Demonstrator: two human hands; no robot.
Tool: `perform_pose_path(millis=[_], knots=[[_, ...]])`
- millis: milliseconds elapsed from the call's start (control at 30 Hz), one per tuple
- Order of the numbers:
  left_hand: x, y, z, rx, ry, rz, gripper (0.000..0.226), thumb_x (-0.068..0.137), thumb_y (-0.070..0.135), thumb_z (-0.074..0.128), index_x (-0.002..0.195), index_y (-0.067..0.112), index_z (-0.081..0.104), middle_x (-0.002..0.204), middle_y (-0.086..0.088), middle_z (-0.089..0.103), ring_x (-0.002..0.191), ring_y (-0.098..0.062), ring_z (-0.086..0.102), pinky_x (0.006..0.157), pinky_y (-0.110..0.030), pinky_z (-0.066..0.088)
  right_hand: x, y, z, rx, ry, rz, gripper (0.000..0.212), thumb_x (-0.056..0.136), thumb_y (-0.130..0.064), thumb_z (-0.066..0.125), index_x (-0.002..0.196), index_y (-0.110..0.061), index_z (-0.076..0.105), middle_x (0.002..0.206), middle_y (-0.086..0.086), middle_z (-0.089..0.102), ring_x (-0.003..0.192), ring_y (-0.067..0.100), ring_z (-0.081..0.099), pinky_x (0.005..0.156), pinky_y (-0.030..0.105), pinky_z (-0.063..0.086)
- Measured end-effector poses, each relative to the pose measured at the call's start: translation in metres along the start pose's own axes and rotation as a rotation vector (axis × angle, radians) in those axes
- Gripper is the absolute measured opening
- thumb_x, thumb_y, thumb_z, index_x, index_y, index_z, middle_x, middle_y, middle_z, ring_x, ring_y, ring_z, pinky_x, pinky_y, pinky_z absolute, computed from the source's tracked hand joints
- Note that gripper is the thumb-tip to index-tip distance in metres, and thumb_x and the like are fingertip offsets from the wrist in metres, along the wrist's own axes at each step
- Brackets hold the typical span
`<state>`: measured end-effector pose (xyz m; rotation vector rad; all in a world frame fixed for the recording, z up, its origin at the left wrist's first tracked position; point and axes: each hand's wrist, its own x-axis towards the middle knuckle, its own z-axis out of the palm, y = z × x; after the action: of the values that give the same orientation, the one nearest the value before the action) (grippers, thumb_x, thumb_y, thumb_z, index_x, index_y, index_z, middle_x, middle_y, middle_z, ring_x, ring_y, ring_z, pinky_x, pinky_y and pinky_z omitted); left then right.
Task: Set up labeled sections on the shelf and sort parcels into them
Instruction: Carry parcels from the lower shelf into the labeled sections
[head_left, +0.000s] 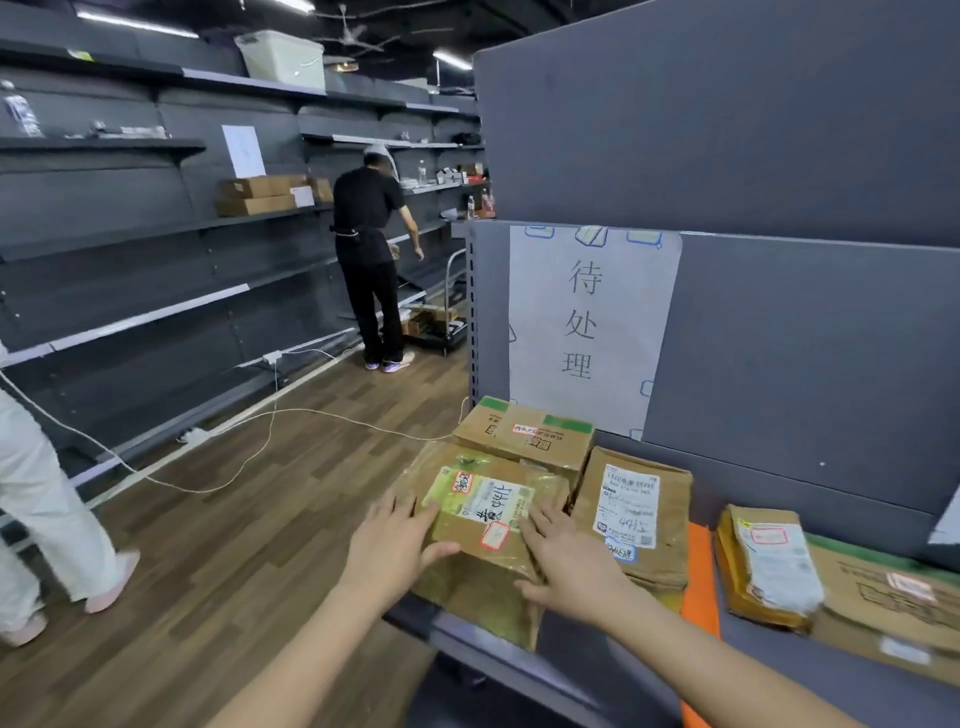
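While the sign (587, 322) is up and some parcels (628, 509) are shelved, sorting looks midway: left hand (395, 545) and right hand (566, 561) press flat, fingers straight, on a box (485, 569).

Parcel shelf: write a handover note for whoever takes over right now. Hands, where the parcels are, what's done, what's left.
Left hand: open, fingers flat on the left side of the front parcel.
Right hand: open, flat on the parcel's right side, fingertips on its label.
The front parcel lies on the shelf below the paper sign, with its near end overhanging the front edge. A cardboard box sits behind it and a flat parcel to its right. Past an orange strip lie padded envelopes.
Done: sign taped up, several parcels shelved.
Left: probably push the front parcel fully on.
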<state>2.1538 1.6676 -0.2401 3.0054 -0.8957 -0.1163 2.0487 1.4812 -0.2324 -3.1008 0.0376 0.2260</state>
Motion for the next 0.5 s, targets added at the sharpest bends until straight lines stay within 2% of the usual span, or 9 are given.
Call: perform_pose_path(millis=[67,133,200,300,367,400,467,500], knots=[[0.001,0.0,-0.004,0.037,0.003,0.028,0.141,0.033,0.087,-0.034,0.146,0.03,0.028,0.151,-0.008,0.031,0.141,-0.029,0.022,0.113,-0.04,0.022,-0.002,0.002,0.002,-0.021,0.01,-0.012,0.077,0.093,-0.045,0.046,0.15,-0.007,0.01,0.158,0.015,0.005,0.146,0.026,0.005,0.118,0.035,0.006],[0.001,0.0,-0.008,0.011,-0.02,0.044,0.11,0.059,0.088,-0.008,0.146,0.031,0.028,0.151,-0.006,0.031,0.142,-0.028,0.022,0.112,-0.04,0.024,-0.004,0.001,0.005,-0.034,0.036,-0.014,0.076,0.094,-0.044,0.044,0.15,-0.006,0.009,0.158,0.016,0.006,0.146,0.026,0.005,0.118,0.035,0.0],[0.0,0.001,-0.011,-0.005,-0.041,0.066,0.086,0.075,0.079,0.016,0.146,0.032,0.029,0.151,-0.006,0.032,0.141,-0.027,0.023,0.112,-0.04,0.026,-0.005,0.0,0.008,-0.037,0.058,-0.005,0.076,0.094,-0.045,0.044,0.15,-0.006,0.009,0.158,0.015,0.006,0.146,0.025,0.005,0.118,0.035,-0.002],[-0.001,0.002,-0.017,-0.011,-0.07,0.128,0.071,0.085,0.069,0.034,0.145,0.032,0.032,0.149,-0.001,0.036,0.137,-0.024,0.03,0.109,-0.038,0.032,-0.007,0.002,0.012,-0.026,0.079,0.012,0.075,0.095,-0.049,0.039,0.15,-0.008,0.009,0.158,0.013,0.007,0.146,0.024,0.006,0.118,0.035,-0.002],[-0.001,0.003,-0.024,-0.049,-0.068,0.18,0.061,0.089,0.061,0.044,0.142,0.031,0.038,0.145,0.003,0.042,0.131,-0.017,0.04,0.101,-0.032,0.038,-0.012,0.001,0.011,-0.028,0.086,0.012,0.084,0.09,-0.066,0.021,0.15,-0.008,0.011,0.158,0.011,0.009,0.146,0.023,0.008,0.118,0.035,-0.002],[0.001,0.006,-0.028,-0.064,-0.059,0.209,0.057,0.09,0.058,0.046,0.139,0.031,0.043,0.142,0.005,0.046,0.126,-0.015,0.045,0.096,-0.03,0.041,-0.016,0.002,0.009,-0.006,0.097,0.016,0.096,0.081,-0.076,0.008,0.151,-0.009,0.012,0.158,0.01,0.012,0.146,0.022,0.01,0.118,0.035,-0.001],[0.005,0.018,-0.036,-0.08,-0.015,0.261,0.053,0.09,0.057,0.046,0.136,0.029,0.047,0.138,0.005,0.051,0.121,-0.014,0.05,0.093,-0.031,0.045,-0.028,0.01,0.006,0.05,0.136,0.063,0.11,0.068,-0.081,-0.008,0.15,-0.012,0.016,0.157,0.007,0.018,0.145,0.022,0.015,0.119,0.036,0.003],[0.007,0.029,-0.04,-0.09,0.012,0.285,0.052,0.091,0.055,0.046,0.135,0.028,0.047,0.137,0.005,0.051,0.12,-0.015,0.051,0.093,-0.033,0.045,-0.036,0.016,0.004,0.069,0.165,0.093,0.106,0.071,-0.08,-0.007,0.15,-0.013,0.02,0.156,0.007,0.021,0.144,0.022,0.017,0.119,0.036,0.006]])
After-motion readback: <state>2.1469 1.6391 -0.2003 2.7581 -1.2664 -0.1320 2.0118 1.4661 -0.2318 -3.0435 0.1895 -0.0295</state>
